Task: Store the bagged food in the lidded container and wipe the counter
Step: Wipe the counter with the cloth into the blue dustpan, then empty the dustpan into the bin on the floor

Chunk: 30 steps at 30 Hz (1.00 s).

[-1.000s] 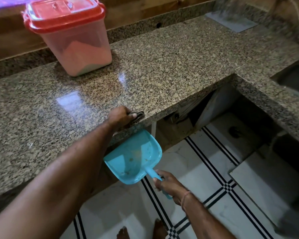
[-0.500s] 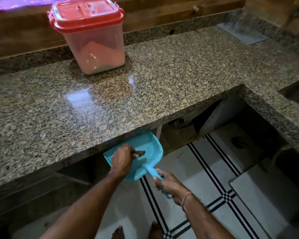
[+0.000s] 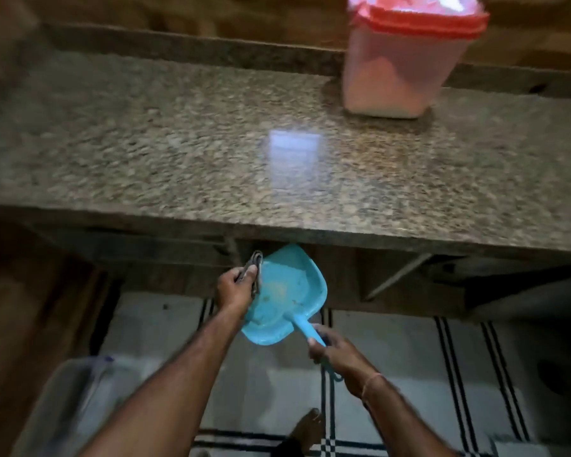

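A translucent container with a red lid (image 3: 406, 57) stands closed at the back right of the granite counter (image 3: 178, 153); pale bagged contents show through its walls. Below the counter's front edge, my right hand (image 3: 332, 352) grips the handle of a blue dustpan (image 3: 287, 298) with a few crumbs in it. My left hand (image 3: 236, 286) is closed on a dark folded cloth (image 3: 255, 262) at the dustpan's left rim. The whole view is motion-blurred.
A clear plastic bin (image 3: 70, 407) sits on the floor at the lower left. The floor has white tiles with black stripes (image 3: 455, 367). My bare foot (image 3: 305, 430) shows at the bottom. Open space and a slanted rod (image 3: 399, 275) lie under the counter.
The view swung left, so the container now appears at the upper right. My left hand came off the counter edge with the cloth and moved over the dustpan to its left rim.
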{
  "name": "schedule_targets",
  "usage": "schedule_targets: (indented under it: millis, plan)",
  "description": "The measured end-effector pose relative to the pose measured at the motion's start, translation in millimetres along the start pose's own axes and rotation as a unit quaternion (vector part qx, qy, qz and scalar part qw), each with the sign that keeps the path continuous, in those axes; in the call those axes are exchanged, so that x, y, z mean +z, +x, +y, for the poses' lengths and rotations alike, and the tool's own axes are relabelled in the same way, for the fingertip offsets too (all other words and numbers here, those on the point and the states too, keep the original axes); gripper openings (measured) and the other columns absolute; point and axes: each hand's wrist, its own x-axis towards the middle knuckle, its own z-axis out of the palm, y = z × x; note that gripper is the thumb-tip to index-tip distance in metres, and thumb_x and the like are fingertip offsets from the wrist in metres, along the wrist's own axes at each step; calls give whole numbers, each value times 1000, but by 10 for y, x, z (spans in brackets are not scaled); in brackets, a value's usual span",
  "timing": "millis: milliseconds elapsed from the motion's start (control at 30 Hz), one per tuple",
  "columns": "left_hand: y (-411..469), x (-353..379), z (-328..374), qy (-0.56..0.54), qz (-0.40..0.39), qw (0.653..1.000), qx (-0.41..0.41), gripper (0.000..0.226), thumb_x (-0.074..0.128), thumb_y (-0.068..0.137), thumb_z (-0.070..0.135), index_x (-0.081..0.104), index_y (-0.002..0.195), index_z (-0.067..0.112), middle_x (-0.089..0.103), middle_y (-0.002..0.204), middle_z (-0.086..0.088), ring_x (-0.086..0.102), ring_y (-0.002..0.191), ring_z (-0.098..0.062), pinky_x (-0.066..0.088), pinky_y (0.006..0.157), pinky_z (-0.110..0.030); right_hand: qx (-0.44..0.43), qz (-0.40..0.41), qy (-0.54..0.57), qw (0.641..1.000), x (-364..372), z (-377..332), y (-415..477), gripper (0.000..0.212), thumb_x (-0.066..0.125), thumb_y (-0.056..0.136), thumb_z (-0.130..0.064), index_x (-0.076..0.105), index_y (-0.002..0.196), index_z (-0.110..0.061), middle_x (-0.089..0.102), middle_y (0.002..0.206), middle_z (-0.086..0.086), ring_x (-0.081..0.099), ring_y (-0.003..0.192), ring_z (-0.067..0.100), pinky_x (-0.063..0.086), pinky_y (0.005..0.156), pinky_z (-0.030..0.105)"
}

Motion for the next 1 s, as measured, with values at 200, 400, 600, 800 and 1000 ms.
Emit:
schedule_targets:
  millis: [200, 400, 600, 800, 1000]
  plan:
    - [184, -1832, -1399, -84, 149, 981, -89, 55, 62, 73, 73, 74, 86, 21, 77, 75, -7, 74, 72, -38, 59, 70, -61, -32, -94, -90, 991, 1422, -52, 438, 23, 65, 95, -33, 72, 116, -33, 64, 73, -4, 54, 69, 13, 48, 64, 28]
    - [-677, -3279, -2079, -136, 234, 944, -190, 58, 67, 82, 65, 74, 86, 8, 75, 81, -12, 69, 72, -33, 54, 70, -47, -27, -168, -165, 972, 2992, -115, 500, 18, 80, 83, -40, 75, 100, -38, 62, 77, 0, 55, 66, 10, 48, 63, 29]
    - [-974, -4038, -2938, -213, 352, 882, -230, 36, 72, 92, 40, 77, 104, 7, 79, 91, -10, 73, 78, -23, 60, 72, -37, -32, -221, -295, 929, 4336, 34, 802, 16, 58, 100, -3, 66, 109, -14, 59, 75, 0, 54, 66, 13, 47, 60, 22]
    - [-429, -4262, -4028, -242, 397, 848, -254, 28, 69, 96, 39, 78, 100, 13, 78, 83, -4, 74, 74, -20, 52, 60, -24, 7, -240, -366, 899, 5525, 685, 1904, 12, 59, 98, -19, 65, 90, -14, 59, 66, 2, 54, 56, 15, 47, 57, 33]
    - [256, -4323, -5019, -263, 450, 794, -312, 32, 71, 94, 42, 66, 70, 21, 70, 67, -1, 69, 68, -25, 58, 71, -37, 23, -255, -417, 872, 6709, 1228, 2945, 19, 55, 76, -37, 49, 85, -21, 59, 90, 9, 49, 61, 17, 37, 50, 26]
